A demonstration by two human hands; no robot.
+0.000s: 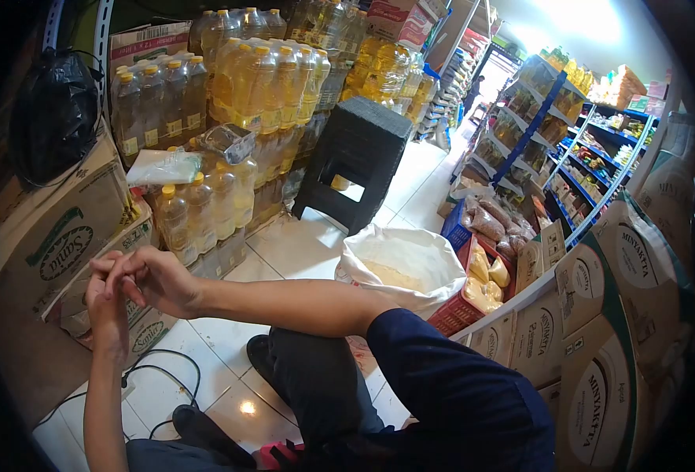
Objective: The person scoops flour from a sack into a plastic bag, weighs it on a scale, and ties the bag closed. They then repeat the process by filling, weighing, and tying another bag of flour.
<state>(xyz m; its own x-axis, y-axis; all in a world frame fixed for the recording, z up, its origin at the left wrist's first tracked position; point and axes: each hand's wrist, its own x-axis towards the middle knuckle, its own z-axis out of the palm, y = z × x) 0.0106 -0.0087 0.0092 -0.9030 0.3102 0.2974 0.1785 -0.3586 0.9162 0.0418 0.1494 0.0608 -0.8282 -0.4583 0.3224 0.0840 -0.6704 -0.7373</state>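
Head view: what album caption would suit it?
Left hand touches right hand near Sania cartons, with a black stool beyond.

At left, our left hand and right hand touch before cartons, bottle packs beyond. Ahead of us, a stool stands behind a sack; right of the sack, a crate holds bags, and boxes line our right side.

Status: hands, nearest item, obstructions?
Left hand, right hand: touching each other, nothing visibly held. Cartons behind them. Stool farther off, apparently not in the way.
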